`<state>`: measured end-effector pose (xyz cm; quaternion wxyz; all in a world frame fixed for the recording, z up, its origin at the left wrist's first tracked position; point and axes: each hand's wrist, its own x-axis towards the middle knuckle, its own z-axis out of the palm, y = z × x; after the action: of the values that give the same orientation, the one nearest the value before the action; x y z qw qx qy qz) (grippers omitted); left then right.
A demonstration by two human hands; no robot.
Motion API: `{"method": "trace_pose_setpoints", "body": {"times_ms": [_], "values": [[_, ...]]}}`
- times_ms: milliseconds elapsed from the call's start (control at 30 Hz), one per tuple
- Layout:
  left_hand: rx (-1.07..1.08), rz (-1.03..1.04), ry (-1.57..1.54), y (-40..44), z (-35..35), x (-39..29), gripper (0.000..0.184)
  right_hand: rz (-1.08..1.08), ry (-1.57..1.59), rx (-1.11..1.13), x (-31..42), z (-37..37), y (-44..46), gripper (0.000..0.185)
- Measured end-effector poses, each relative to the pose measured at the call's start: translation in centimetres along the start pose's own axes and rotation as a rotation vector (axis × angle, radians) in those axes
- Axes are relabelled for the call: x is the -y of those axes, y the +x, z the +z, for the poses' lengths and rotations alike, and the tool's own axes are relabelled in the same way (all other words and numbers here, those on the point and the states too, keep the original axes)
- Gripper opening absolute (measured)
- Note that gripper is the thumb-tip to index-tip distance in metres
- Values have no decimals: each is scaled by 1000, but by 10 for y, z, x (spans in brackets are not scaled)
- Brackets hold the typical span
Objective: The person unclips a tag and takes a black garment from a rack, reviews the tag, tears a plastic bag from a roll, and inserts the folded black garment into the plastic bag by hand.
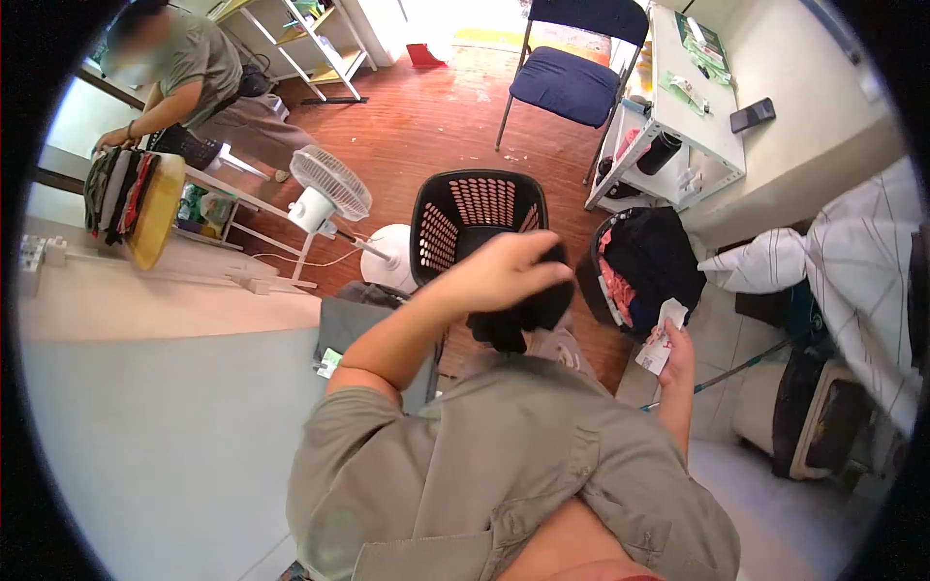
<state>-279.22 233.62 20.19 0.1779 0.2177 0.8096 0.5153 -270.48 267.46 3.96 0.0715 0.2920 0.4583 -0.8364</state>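
My left hand (506,275) is stretched out over a black cloth item (528,320) that lies at my lap. Its thumb and fingers are apart, slightly blurred, with black showing between them; a firm grip on the cloth is not visible. My right hand (680,351) is out to the right side, closed on a white printed paper slip (663,339). Just ahead of my left hand is a black plastic basket (422,237) with perforated sides. Beyond the slip stands a dark container holding black and pink clothes (659,261).
A white fan (329,184) stands left of the basket. Another person (213,87) sits at the far left near folded clothes (121,194). A dark blue folding chair (567,85) and a white shelf table (697,126) with a phone (753,115) are ahead right. Checked white fabric (843,252) hangs at right.
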Motion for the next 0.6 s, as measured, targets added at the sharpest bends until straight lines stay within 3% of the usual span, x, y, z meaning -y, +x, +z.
{"method": "trace_pose_setpoints", "body": {"times_ms": [133, 200, 267, 333, 400, 467, 600], "values": [[-384, -42, -180, 51, -47, 39, 26, 44, 51, -23, 31, 3, 82, 20], [-562, -58, -67, 63, -67, 25, 25, -5, 55, -92, 56, 15, 116, 23], [-566, -21, -548, 83, -73, 3, 27, -3, 62, 9, 92, 40, 130, 24], [-644, 108, -202, 109, -86, 17, 27, -94, -38, 36, 121, 69, 143, 23], [-644, 69, -237, 135, -98, 5, 25, -160, 5, 26, 142, 88, 151, 24], [-621, 32, -79, 161, -114, 9, 20, -187, -22, -6, 151, 82, 159, 27], [-527, 15, -338, 210, -156, 20, 15, -196, 3, -86, 155, 73, 179, 28]]}}
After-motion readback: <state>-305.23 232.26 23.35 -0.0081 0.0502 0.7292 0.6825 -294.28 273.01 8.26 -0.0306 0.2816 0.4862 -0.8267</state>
